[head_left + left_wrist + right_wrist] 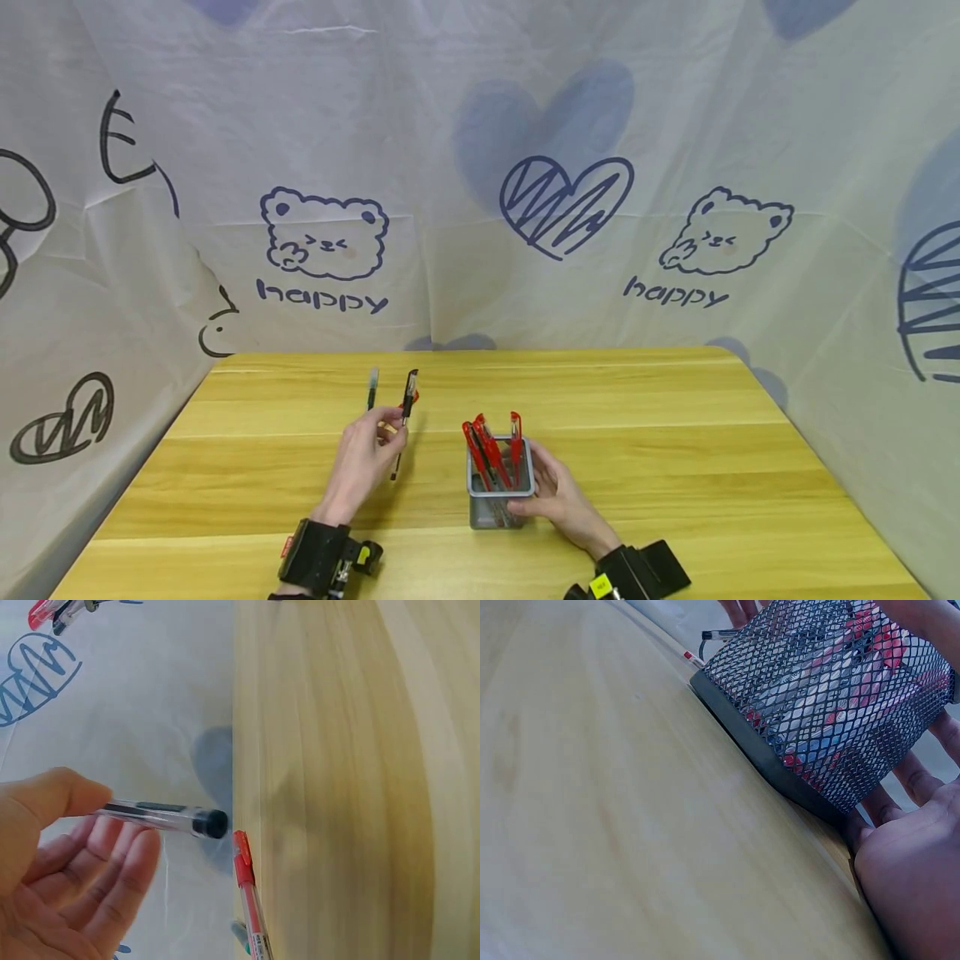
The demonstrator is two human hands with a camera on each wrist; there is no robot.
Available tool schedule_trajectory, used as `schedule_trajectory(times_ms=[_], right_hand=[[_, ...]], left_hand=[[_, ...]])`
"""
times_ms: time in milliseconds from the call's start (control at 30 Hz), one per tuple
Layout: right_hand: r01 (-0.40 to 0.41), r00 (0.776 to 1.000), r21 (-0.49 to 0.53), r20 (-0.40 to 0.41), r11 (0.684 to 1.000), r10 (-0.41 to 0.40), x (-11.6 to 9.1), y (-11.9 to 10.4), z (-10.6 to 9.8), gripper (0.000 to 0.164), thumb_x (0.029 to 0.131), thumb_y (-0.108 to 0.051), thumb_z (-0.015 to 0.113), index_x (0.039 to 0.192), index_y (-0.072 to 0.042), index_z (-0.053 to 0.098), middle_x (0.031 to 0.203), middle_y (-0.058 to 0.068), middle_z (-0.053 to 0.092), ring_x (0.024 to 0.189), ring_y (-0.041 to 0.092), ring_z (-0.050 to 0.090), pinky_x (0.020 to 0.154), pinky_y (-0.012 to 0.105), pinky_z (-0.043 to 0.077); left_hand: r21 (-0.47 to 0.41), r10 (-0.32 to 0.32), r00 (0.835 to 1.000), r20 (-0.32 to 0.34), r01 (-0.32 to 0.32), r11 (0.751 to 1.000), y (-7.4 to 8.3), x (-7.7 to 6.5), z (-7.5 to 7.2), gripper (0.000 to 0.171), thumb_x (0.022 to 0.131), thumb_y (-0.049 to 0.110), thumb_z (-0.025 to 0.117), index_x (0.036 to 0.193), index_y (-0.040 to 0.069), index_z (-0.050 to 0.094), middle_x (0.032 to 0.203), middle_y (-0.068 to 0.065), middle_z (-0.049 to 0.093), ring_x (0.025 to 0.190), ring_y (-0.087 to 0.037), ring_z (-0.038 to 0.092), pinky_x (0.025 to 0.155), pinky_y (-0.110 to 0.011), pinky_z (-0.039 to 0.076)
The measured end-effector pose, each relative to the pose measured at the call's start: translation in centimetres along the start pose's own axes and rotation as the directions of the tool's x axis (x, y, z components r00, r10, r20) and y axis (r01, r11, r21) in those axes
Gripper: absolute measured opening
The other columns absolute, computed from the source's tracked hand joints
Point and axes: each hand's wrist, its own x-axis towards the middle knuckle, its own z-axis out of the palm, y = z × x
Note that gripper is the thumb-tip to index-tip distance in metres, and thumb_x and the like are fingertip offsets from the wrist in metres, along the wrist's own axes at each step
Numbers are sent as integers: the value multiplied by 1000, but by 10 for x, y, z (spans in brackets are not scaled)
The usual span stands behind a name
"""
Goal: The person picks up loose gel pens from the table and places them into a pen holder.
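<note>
My left hand [362, 457] pinches a black-capped pen [409, 393] with a clear barrel between thumb and fingers, its cap pointing up, left of the pen holder. The left wrist view shows that pen's dark end [210, 823] jutting past the fingers. A square mesh pen holder [491, 515] stands on the table, and my right hand [564, 500] holds it by its right side, thumb at the front. Several pens, mostly red-capped [516, 425], lean inside it. The mesh [810, 697] fills much of the right wrist view.
Beyond my left hand, a red pen [253, 900] lies on the wooden table [675, 433], mostly hidden by the hand in the head view. Near it lies a pen with a pale, clear cap [372, 386]. A white cloth with drawings [450, 275] hangs behind the table.
</note>
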Motion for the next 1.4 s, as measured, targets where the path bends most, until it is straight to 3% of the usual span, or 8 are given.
schedule_trajectory(times_ms=[167,433,767,1067,1233,1300,1333,1400], right_hand=[[4,1000,-1,1,1000,-4,0,0,0,94,81,0,77,156,6,20,148,-2,49,132,2,52,113,17,44],[-7,1000,9,12,1000,7,1,-1,0,100,83,-2,77,157,8,11,161,33,21,133,-3,49,113,13,42],[-10,1000,17,17,1000,9,1,1,-1,101,83,-1,76,157,9,9,162,34,18,134,-4,48,114,13,41],[1,1000,3,17,1000,-1,1,0,0,100,83,-2,77,157,9,10,161,34,21,134,-3,49,114,14,42],[-3,1000,0,12,1000,3,2,-1,-1,100,83,-2,77,157,9,10,161,34,21,133,-3,50,113,13,42],[-5,1000,2,11,1000,5,2,-1,-1,100,83,-2,77,157,9,10,161,35,21,133,-3,50,113,13,42],[-5,1000,3,13,1000,4,2,0,-1,100,83,-2,77,157,9,10,161,35,21,133,-3,50,113,14,42],[-1,1000,5,16,1000,1,2,0,-1,101,82,-2,77,157,9,10,160,35,21,133,-2,50,113,14,42]], left_hand=[[-58,56,997,-61,-59,997,0,1,0,26,92,1,68,118,-2,67,103,-14,72,84,-19,69,71,-20,58],[-185,143,978,-152,-170,968,0,2,1,23,91,1,70,114,0,69,102,-13,71,83,-21,71,77,-28,64],[-342,216,956,-198,-274,899,4,1,2,25,91,-1,70,115,-4,67,101,-20,71,85,4,68,78,-19,63],[-446,226,954,-196,-292,846,13,-2,1,27,90,-3,70,117,-5,67,102,-16,71,87,2,71,80,-21,63],[-492,363,901,-238,-434,754,-6,2,17,33,94,3,67,126,0,63,110,-11,71,93,-9,73,83,-26,63],[-492,401,882,-247,-471,733,-10,4,24,34,95,5,67,128,3,62,112,-6,71,94,-12,73,83,-28,63],[-485,396,886,-241,-464,742,-7,3,26,33,95,6,67,128,4,62,112,-6,71,94,-11,73,83,-29,64],[-509,410,881,-234,-471,721,6,-1,25,32,95,4,66,127,3,62,112,-7,71,94,-11,72,82,-28,64]])
